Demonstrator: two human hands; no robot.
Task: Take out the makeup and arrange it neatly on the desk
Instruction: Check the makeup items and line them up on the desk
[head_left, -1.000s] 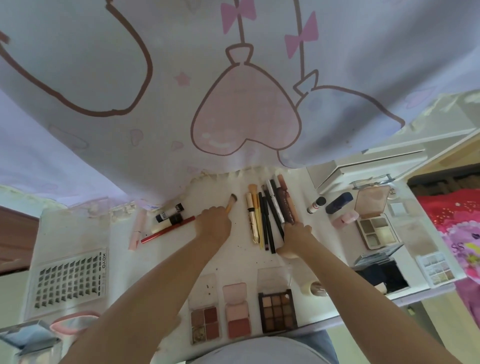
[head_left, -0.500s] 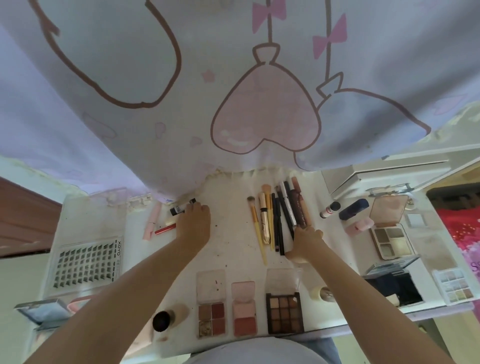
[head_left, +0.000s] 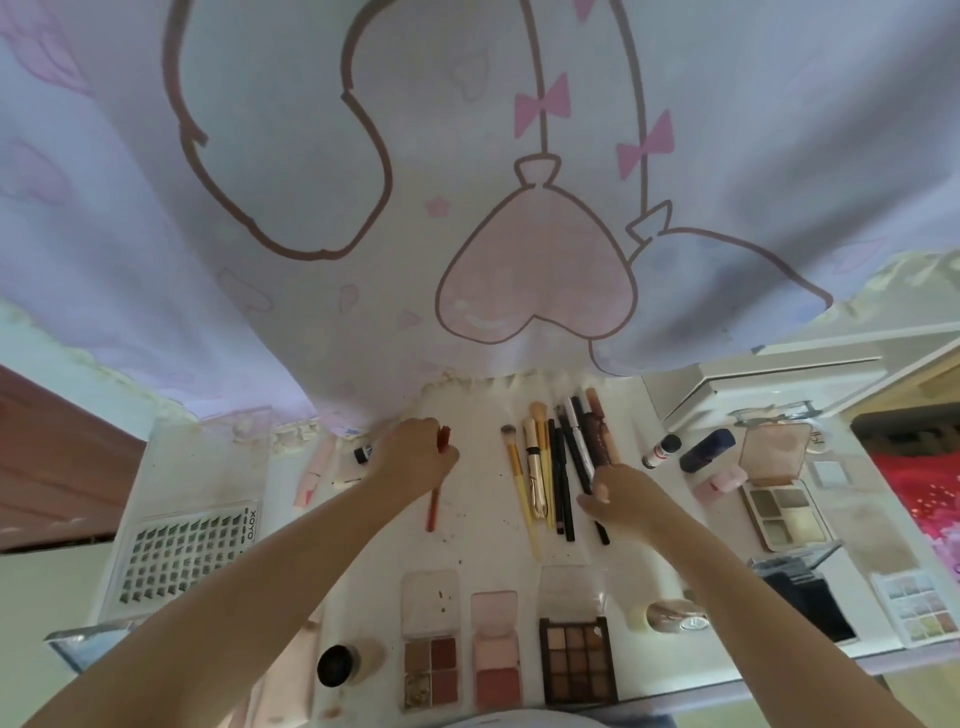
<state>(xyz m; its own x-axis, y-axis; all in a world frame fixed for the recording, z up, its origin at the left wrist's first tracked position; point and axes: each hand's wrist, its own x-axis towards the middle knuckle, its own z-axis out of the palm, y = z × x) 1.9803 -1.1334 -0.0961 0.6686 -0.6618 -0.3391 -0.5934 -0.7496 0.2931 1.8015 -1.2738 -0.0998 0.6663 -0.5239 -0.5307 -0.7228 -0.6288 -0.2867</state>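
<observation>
Red lip pencil (head_left: 435, 486) is gripped in the left hand (head_left: 415, 457), just left of the brush row (head_left: 558, 467) on the white desk (head_left: 483, 545). Right hand (head_left: 626, 501) has its fingers curled on that row's near end, pinching a black pencil (head_left: 582, 467).

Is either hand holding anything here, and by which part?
The left hand grips a red pencil near its upper end, the lower part hanging free. The right hand rests on the row of pens and brushes; whether it grips one cannot be told.
</observation>
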